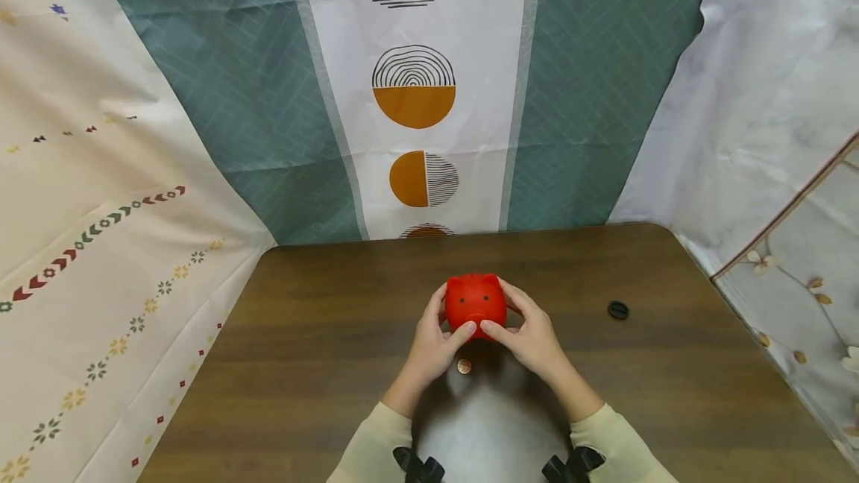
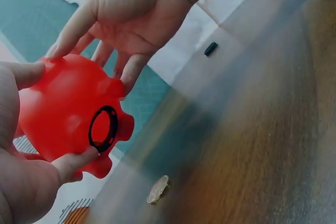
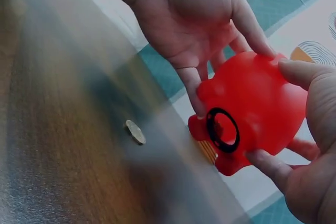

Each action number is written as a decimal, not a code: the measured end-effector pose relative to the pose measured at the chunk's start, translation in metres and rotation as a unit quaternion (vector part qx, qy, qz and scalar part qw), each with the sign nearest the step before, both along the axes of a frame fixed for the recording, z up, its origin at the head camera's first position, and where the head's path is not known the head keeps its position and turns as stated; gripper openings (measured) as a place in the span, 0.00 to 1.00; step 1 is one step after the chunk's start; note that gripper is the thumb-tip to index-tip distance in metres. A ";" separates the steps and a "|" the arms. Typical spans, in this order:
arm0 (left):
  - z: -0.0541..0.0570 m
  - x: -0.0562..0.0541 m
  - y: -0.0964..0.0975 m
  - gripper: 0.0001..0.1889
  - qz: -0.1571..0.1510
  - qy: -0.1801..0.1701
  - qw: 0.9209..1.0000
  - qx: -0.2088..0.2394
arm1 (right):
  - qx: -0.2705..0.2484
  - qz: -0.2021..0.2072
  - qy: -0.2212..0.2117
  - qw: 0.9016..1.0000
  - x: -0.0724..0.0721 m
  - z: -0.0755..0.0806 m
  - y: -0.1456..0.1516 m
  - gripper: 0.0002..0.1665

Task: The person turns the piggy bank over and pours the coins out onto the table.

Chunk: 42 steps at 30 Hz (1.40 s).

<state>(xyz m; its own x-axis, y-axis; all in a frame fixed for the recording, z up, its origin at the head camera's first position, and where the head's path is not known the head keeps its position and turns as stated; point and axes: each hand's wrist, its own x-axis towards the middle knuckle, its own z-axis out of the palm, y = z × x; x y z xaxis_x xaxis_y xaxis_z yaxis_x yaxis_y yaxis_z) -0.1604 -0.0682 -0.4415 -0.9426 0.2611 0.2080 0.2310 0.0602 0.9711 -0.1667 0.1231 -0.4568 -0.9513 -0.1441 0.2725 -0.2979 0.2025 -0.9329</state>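
Note:
A red piggy bank (image 1: 475,302) is held up over the table, its face toward the head camera. My left hand (image 1: 432,343) grips one side of it, my right hand (image 1: 535,335) the other, both thumbs near the snout. The wrist views show its underside, where a black ring (image 2: 113,129) surrounds an open hole between the stubby feet. One left fingertip touches that ring in the left wrist view. Below the bank lies a gold-coloured coin (image 1: 464,366) on the table; it also shows in the right wrist view as a coin (image 3: 135,132) seen at a slant.
A small black oval plug (image 1: 618,310) lies on the right part of the brown wooden table (image 1: 322,364). Beyond the table's back edge hangs a green and white patterned cloth (image 1: 429,192). Pale printed cloths hang at both sides.

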 end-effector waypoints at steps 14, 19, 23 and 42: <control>0.005 -0.005 0.005 0.42 0.022 0.196 0.980 0.020 | 0.018 -0.004 0.174 0.985 -0.002 0.006 0.002 0.50; 0.009 -0.009 0.002 0.39 0.015 0.055 0.998 -0.029 | -0.009 -0.018 0.052 0.998 0.001 0.014 -0.004 0.45; -0.014 -0.017 -0.001 0.40 0.013 0.008 0.999 -0.028 | 0.010 -0.021 0.017 1.000 0.005 0.020 -0.008 0.44; 0.010 -0.002 0.001 0.38 0.010 -0.023 1.000 -0.012 | 0.004 -0.024 -0.023 0.999 -0.005 -0.005 -0.002 0.46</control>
<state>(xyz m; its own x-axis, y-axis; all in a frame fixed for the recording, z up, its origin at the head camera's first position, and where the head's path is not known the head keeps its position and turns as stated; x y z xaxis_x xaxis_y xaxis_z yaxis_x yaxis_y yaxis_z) -0.1628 -0.0673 -0.4319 -0.9560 0.2474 0.1574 0.1840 0.0882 0.9790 -0.1720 0.1215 -0.4620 -0.9687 -0.1008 0.2267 -0.2440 0.2224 -0.9439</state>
